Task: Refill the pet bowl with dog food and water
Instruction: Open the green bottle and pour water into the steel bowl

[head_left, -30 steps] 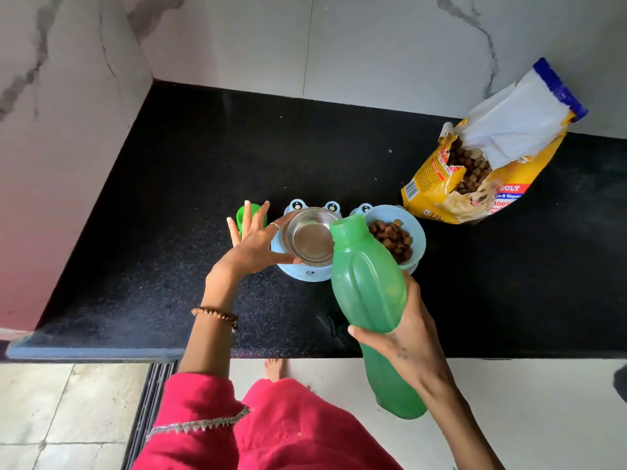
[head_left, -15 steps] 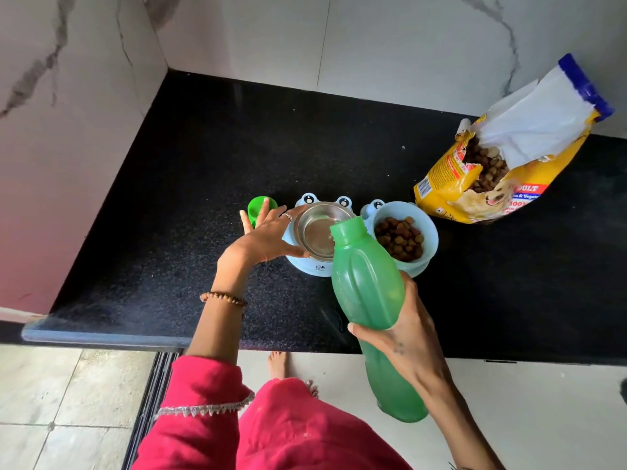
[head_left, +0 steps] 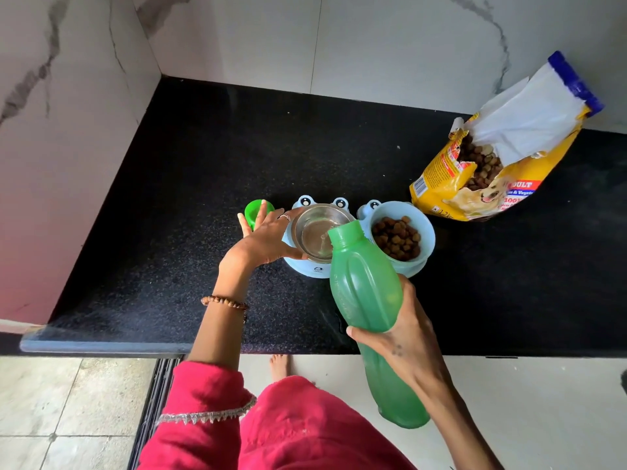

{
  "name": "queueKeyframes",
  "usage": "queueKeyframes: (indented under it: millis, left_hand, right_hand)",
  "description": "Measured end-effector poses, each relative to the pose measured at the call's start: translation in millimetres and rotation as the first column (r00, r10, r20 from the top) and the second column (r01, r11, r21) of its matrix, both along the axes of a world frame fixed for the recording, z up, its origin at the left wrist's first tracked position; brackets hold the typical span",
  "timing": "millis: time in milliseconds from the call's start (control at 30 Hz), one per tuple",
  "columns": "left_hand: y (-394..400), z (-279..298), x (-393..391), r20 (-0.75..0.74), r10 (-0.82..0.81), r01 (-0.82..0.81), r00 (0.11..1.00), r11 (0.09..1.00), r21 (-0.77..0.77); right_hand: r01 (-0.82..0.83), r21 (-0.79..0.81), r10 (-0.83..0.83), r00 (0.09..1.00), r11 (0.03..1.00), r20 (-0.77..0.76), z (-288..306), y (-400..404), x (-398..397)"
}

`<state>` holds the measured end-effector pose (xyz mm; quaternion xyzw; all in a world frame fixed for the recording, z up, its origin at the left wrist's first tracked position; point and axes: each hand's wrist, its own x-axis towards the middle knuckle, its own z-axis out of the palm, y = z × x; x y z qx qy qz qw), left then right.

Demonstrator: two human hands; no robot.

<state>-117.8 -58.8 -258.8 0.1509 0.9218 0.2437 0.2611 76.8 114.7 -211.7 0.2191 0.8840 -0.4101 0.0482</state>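
You are gripping the green bottle (head_left: 364, 300) in your right hand (head_left: 403, 337), fingers wrapped around its middle. Its long axis is tilting from near to far-left, the open mouth hanging over the steel bowl (head_left: 317, 234). Your left hand (head_left: 268, 239), fingers spread, is steadying the bowl's left rim. The right-hand bowl (head_left: 397, 237) is holding kibble.

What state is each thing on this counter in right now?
Green bottle: uncapped, tipped over the steel bowl.
Steel bowl: a little water inside.
Blue bowl: holds kibble.
Food bag: open, lying down.
Green cap: off, on counter.
Left hand: steadying the feeder.
Right hand: gripping bottle.
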Motion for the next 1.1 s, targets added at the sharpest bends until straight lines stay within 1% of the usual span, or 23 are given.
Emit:
queueKeyframes:
  millis: [100, 533, 1100]
  left_hand:
    - [1.3, 2.2, 0.6, -0.001, -0.002, 0.002, 1.000, 1.000, -0.011]
    - [1.0, 1.5, 1.4, 0.007, 0.010, -0.010, 1.000, 1.000, 0.025]
    - [2.6, 17.3, 9.2, 0.051, 0.019, -0.022, 0.999, 0.999, 0.045]
  right_hand:
    - [0.010, -0.007, -0.009, 1.000, 1.000, 0.005, -1.1, -1.1, 0.6]
    - [0.016, -0.020, -0.016, 1.000, 1.000, 0.019, -2.1, 2.1, 0.6]
    - [-0.042, -0.001, 0.042, 0.998, 0.999, 0.038, -1.1, 9.2, -0.6]
